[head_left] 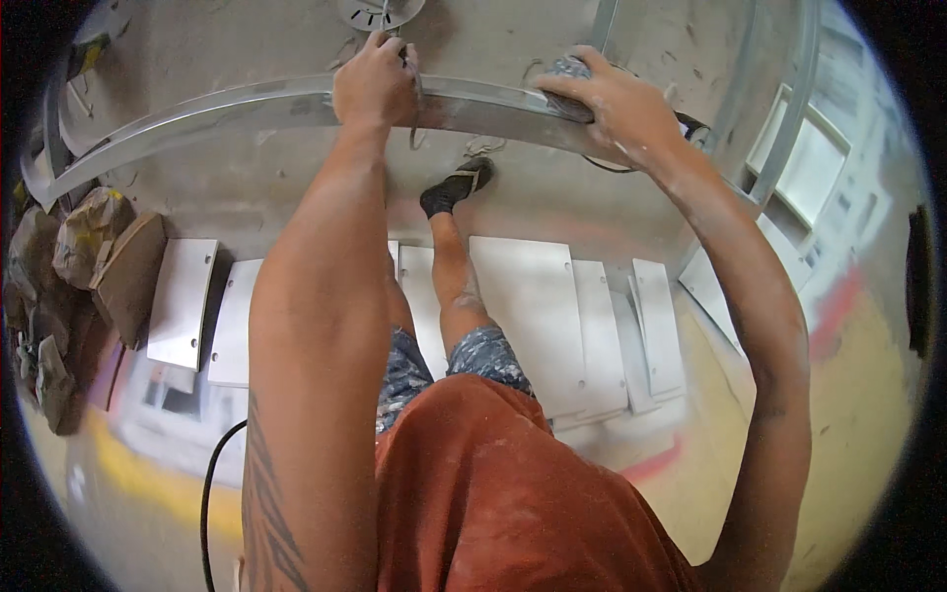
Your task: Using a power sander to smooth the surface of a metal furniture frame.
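Between left hand (375, 84) and right hand (619, 109): I see passing room over the metal rail (473, 111) | straight through: rail bars it | behind right hand: crossbar (605, 28) | below it: dark cable (604, 166) | rail's left end: wrapped bundles (91, 237) crowd near

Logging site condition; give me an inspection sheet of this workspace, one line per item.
Surface: metal rail, patchy grey; floor beyond it marked with debris.
Job's things: grey patterned pad at the rail; thin strip hanging beside the left hand.
Clutter: wrapped bundles at left; white panels around the legs, some overlapping.
Hands: left at the rail, grip hidden; right hand closed on the pad.
Cables: black cable, lower left.
Surroundings: pink patch and white box-like frame, right.
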A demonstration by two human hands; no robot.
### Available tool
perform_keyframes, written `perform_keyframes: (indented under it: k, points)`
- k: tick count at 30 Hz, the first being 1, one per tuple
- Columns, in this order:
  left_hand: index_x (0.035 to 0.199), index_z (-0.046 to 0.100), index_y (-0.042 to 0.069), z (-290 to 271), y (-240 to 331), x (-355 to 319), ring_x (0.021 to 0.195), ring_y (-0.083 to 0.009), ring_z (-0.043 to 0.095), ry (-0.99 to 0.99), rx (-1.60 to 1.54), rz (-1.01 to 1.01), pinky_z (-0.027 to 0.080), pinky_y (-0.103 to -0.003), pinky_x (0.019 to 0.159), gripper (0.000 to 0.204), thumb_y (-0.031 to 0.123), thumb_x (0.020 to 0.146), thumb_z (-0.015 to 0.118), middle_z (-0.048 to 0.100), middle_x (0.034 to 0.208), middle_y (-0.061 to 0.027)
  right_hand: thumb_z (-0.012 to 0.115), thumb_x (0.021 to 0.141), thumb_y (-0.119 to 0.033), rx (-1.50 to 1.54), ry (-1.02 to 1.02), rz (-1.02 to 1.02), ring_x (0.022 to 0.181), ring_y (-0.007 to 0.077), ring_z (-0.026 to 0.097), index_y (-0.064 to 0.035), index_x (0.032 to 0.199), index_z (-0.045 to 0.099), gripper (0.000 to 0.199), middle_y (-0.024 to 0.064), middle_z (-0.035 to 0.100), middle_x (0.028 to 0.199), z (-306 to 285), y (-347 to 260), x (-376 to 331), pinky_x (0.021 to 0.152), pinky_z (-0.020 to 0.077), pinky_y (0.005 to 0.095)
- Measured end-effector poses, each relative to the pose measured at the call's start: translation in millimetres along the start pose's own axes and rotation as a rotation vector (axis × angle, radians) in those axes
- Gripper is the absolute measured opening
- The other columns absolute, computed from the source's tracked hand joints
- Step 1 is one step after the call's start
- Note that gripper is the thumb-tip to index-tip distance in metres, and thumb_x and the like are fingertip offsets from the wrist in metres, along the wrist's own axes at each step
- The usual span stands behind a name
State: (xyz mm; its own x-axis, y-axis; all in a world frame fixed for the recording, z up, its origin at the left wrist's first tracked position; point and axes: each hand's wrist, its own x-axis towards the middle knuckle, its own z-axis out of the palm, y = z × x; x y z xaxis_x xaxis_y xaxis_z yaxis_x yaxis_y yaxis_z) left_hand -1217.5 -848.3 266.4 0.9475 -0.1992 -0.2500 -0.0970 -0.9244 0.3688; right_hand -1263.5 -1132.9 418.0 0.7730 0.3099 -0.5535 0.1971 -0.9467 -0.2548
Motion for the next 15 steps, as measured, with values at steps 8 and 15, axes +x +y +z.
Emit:
perform_keyframes:
  k: [8, 15]
  points:
    - [0.102, 0.078, 0.016, -5, -5, 1, 0.095, -0.0322, 0.073, 0.022, -0.042, -0.026, 0.057, -0.047, 0.086, 0.029, 0.036, 0.099, 0.059, 0.071, 0.119, -0.0014, 0.065, 0.085, -0.001, 0.012, -0.016, -0.007, 0.110, 0.0378, 0.068, -0.0346, 0.136, 0.064, 0.061, 0.0132, 0.055, 0.144, -6, -1, -4, 0.089, 0.0586, 0.0454]
    - [0.111, 0.076, 0.017, 4, -13, 2, 0.098, -0.0352, 0.072, 0.017, -0.023, 0.003, 0.057, -0.046, 0.083, 0.031, 0.039, 0.101, 0.056, 0.071, 0.118, -0.0039, 0.072, 0.083, -0.011, -0.023, 0.009, -0.050, 0.108, 0.0390, 0.069, -0.0373, 0.135, 0.064, 0.060, 0.0131, 0.055, 0.143, 1, 3, 5, 0.089, 0.0588, 0.0446]
